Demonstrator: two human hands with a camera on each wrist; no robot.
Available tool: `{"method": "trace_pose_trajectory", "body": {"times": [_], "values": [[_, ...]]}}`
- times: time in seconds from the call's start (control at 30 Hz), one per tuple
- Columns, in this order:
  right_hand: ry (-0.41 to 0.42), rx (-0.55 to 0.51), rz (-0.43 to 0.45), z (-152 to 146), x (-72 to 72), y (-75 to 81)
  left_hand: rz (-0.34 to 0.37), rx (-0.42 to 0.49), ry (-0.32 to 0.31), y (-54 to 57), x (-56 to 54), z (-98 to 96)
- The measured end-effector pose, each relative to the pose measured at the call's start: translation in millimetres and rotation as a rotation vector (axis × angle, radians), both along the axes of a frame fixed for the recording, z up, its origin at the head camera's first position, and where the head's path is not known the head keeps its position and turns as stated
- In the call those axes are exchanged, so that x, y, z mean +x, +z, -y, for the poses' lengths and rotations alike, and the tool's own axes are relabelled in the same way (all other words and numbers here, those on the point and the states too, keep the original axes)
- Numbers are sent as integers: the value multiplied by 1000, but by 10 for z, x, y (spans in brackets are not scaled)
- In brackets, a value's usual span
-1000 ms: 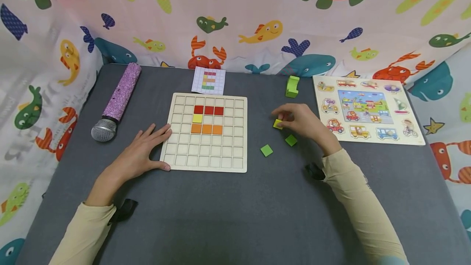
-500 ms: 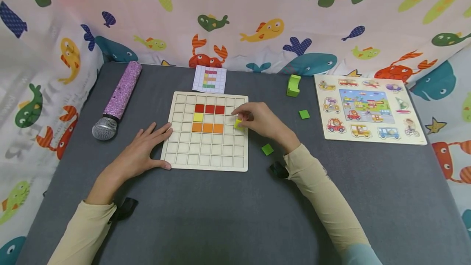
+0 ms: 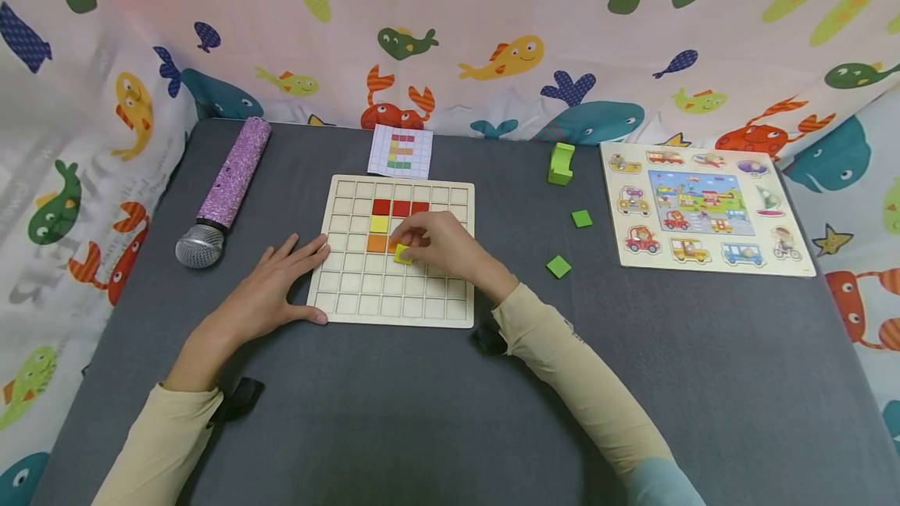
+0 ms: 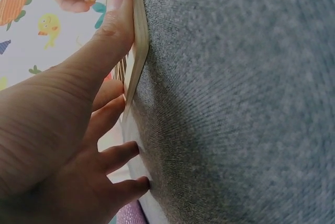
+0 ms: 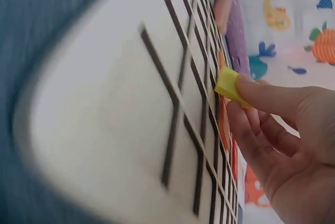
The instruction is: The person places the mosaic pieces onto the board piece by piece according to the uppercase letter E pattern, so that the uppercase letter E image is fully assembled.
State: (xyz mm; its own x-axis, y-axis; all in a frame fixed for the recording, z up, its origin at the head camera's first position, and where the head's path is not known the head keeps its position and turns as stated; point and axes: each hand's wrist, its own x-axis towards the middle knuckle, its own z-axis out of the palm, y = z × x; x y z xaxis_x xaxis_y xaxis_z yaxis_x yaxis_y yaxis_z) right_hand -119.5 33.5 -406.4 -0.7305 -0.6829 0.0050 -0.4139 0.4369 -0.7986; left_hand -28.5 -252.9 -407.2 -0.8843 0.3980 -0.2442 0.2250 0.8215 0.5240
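Observation:
My left hand (image 3: 270, 291) lies with straight, spread fingers at the left edge of a wooden grid board (image 3: 436, 311); its thumb (image 4: 118, 25) presses the board's rim. My right hand (image 3: 450, 248) pinches a yellow tile (image 5: 230, 85) between thumb and fingers, tilted, close over the middle of the grid. On the board sit a row of red tiles (image 3: 401, 208), one yellow tile (image 3: 380, 224) below the left end, and a row of orange tiles (image 3: 376, 244), which my right fingers partly cover.
Behind the board lies a pattern card (image 3: 400, 151). Loose green tiles (image 3: 581, 219) and a small stack of green tiles (image 3: 560, 164) are to the right. A picture puzzle board (image 3: 710, 256) lies far right, a glittery purple microphone (image 3: 235, 170) at the left.
My right hand has picked the yellow tile up from the table and carried it left, over the grid board. My left hand has stayed at the board's edge.

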Motion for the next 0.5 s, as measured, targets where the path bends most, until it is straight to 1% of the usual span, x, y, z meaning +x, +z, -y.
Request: {"method": "trace_pose_trajectory", "body": {"times": [0.07,0.17,0.33,0.5], "values": [[-1,-3,8,75,26,6,5,5,1,3,2,-2],[14,8,-3,189,42,42,8,6,2,0,3,1],[49,59,14,384,42,94,3,8,4,-14,1,9],[63,110,9,473,51,86,5,7,1,-7,-4,9]]}}
